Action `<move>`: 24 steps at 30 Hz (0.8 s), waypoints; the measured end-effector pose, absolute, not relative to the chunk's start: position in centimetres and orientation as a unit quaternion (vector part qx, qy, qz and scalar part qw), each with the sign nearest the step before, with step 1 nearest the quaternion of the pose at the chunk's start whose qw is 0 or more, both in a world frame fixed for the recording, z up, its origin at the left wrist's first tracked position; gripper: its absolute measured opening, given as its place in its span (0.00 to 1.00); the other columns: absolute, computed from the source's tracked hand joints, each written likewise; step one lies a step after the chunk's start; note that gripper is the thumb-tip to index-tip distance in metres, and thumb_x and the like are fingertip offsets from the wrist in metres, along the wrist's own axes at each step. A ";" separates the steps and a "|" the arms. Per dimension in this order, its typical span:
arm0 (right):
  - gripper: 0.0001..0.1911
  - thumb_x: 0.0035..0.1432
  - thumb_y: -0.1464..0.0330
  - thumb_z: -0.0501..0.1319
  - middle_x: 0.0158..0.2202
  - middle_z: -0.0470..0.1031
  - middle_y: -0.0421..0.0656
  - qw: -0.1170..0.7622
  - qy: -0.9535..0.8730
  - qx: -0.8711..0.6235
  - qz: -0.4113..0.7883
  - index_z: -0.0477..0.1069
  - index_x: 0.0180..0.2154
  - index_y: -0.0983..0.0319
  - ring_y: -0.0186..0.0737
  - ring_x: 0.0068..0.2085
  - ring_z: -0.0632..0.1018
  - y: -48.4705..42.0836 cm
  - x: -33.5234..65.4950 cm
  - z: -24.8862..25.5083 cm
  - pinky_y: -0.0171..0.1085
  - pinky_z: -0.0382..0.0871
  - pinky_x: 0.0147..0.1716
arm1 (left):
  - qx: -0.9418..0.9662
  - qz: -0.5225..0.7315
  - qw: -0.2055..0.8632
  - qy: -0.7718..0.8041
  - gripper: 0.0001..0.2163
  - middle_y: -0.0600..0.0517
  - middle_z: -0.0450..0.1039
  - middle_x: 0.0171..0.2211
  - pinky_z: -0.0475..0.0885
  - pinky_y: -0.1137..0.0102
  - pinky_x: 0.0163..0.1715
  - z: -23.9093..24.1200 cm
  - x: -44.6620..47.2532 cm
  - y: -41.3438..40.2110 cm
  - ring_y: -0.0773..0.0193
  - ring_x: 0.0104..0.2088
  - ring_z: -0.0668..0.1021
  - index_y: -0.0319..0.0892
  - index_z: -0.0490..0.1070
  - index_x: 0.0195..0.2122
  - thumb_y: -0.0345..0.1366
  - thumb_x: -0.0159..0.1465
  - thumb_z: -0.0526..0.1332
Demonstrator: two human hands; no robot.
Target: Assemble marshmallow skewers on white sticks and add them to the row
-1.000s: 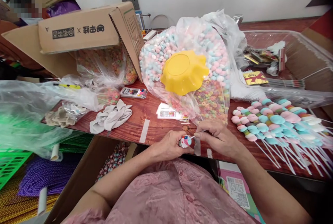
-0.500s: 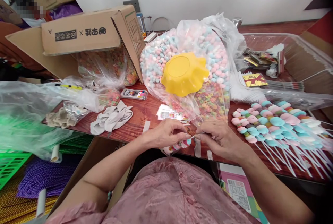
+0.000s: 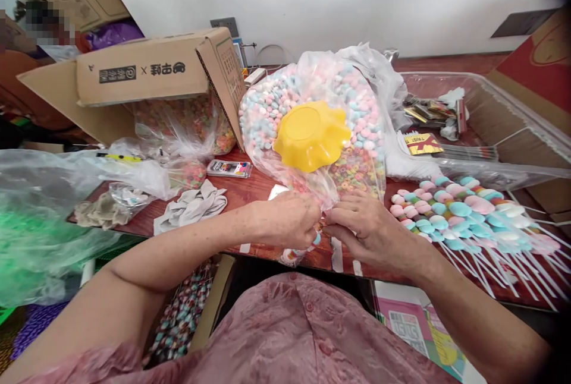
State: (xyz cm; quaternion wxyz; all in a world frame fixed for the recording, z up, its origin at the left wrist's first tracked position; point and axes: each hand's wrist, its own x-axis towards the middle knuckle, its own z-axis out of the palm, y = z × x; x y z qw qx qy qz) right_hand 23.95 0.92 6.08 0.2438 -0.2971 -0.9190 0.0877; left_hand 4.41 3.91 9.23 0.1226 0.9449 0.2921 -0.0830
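My left hand (image 3: 292,217) and my right hand (image 3: 363,226) meet at the near edge of the red-brown table (image 3: 250,191), fingers pinched together on a candy skewer (image 3: 307,244) in a clear wrapper. Its pastel pieces show just below my left fingers; the stick is hidden. Right behind the hands stands a big clear bag of pink, blue and ring-shaped candies (image 3: 357,134) with a yellow wavy bowl (image 3: 311,135) lying upside down on it. A pile of finished skewers (image 3: 464,211) with white sticks lies to the right of my right hand.
A tipped cardboard box (image 3: 151,75) with bags of ring candy stands at the back left. White gloves (image 3: 191,205), a small flat case (image 3: 229,167) and plastic bags (image 3: 40,205) lie left. A clear bin (image 3: 517,116) with wrappers sits back right. Another person is at the far left.
Both hands moved slightly up and toward the candy bag, closing together. The wrapped candy, earlier clearly showing in my left hand, is now mostly covered by the fingers. The camera tilted up a little.
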 end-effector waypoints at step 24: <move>0.15 0.62 0.74 0.57 0.41 0.74 0.46 0.395 -0.841 -0.352 0.114 0.72 0.50 0.58 0.40 0.41 0.76 0.2 20.2 2.4 0.38 0.71 0.39 | 0.467 0.361 0.689 0.420 0.07 0.56 0.69 0.17 0.61 0.76 0.20 4.1 0.4 3.6 0.74 0.18 0.67 0.37 0.72 0.25 0.35 0.48 0.64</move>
